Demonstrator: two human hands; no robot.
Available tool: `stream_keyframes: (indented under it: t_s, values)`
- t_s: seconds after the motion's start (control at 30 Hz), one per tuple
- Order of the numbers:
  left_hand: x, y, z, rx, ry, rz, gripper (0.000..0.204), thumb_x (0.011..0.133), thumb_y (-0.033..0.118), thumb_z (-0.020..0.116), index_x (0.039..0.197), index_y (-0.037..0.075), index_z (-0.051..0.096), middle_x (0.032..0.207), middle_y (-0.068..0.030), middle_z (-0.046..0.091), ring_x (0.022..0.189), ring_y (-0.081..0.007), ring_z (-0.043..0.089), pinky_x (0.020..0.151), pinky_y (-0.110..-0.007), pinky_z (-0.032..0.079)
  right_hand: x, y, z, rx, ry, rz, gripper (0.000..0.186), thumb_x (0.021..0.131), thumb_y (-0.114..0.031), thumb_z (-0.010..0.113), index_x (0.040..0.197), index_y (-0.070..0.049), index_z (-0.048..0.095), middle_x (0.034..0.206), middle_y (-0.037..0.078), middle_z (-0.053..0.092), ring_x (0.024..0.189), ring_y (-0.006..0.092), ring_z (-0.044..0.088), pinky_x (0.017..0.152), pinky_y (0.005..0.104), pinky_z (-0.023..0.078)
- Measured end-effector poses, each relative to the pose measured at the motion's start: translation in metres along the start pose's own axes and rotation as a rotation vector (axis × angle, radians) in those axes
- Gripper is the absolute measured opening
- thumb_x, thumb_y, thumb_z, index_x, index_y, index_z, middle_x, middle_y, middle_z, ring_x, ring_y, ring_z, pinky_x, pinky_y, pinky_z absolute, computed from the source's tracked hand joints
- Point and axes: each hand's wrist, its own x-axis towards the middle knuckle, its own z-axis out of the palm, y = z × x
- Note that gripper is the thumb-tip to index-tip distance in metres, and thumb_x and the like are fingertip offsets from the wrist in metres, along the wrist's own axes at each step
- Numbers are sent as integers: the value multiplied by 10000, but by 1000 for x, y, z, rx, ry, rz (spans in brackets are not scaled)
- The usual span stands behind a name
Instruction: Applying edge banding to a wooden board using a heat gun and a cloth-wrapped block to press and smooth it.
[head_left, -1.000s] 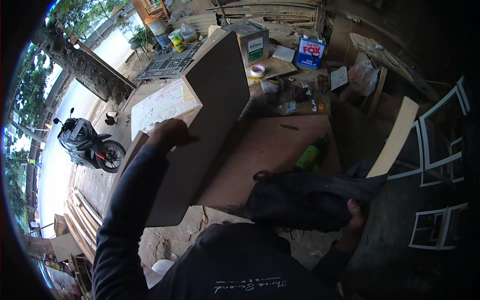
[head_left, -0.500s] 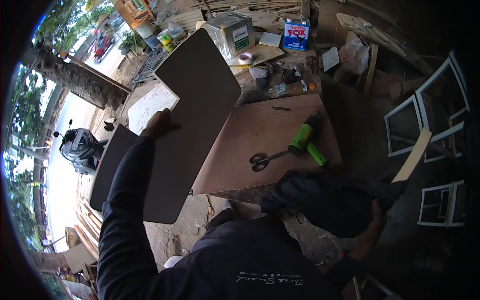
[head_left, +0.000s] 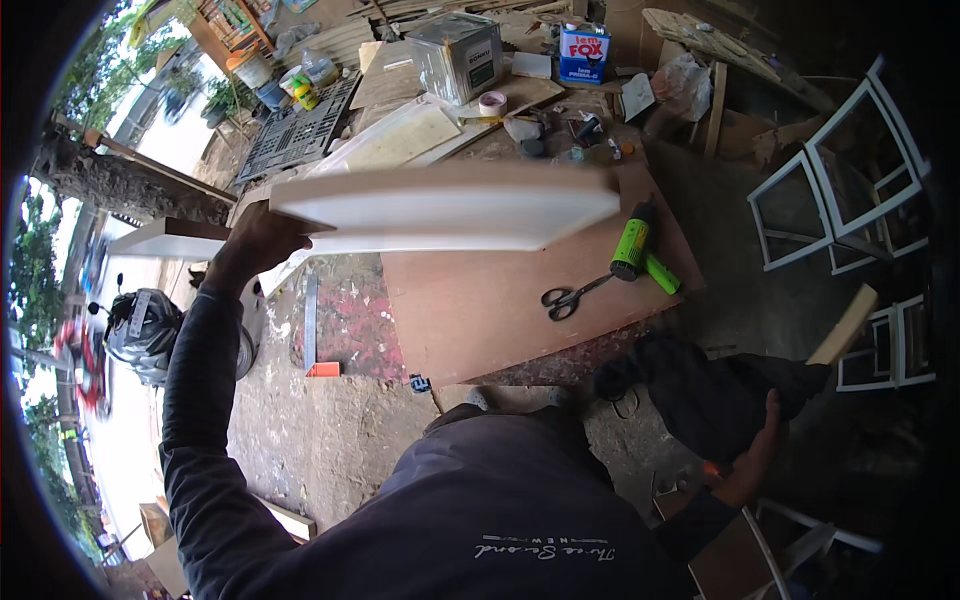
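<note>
My left hand (head_left: 262,240) is closed on the edge of a notched board (head_left: 430,215), held up nearly edge-on, with a brown edge and a pale underside. The board's right part is blurred by motion and hangs over a brown sheet (head_left: 470,320) on the table. In my right hand (head_left: 755,450) is a bunched black cloth (head_left: 700,395), off the table's right corner. A pale wooden strip (head_left: 845,325) sticks out beyond the cloth; its other end is hidden. Black-handled scissors (head_left: 565,301) lie on the sheet beside a green pistol-shaped power tool (head_left: 632,246).
A try square (head_left: 311,330) with an orange handle lies left of the sheet. Toward the back stand a square metal can (head_left: 455,60), a blue-and-white can (head_left: 584,55) and a tape roll (head_left: 492,104). White frames (head_left: 830,200) stand at right; a motorcycle (head_left: 150,330) is at left.
My left hand has tipped the board from broad face toward me to nearly edge-on, baring the try square and table behind it. The black cloth has shifted slightly right in my right hand.
</note>
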Motion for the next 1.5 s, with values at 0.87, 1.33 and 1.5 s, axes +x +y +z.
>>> stream_keyframes:
  t_s: [0.87,1.33,1.5]
  values:
    - [34,-87,169,225,362,324,372,824,137,712,1178,43,647,1279,-173,679,1237,-374,646,1241,-602,361,31,241,329,-1129,-590,-931,727,952,-303,787,1484,98,497,1409,356,575,1343,524,549,1155,532,448]
    - [-297,12,203,-2183,111,-1262,971,1038,779,437,1502,-65,567,1465,-201,667,1313,-323,658,1181,-477,464,320,193,269,-1469,-517,-1087,779,1000,-361,736,1599,19,414,1512,350,551,1407,512,529,1172,552,429]
    - [-315,33,302,-2852,249,-645,395,1105,504,579,1147,140,724,1086,-61,768,955,-217,753,899,-389,610,421,225,279,-1501,-630,-1025,796,964,-218,765,1606,49,380,1518,371,533,1432,543,487,1179,555,417]
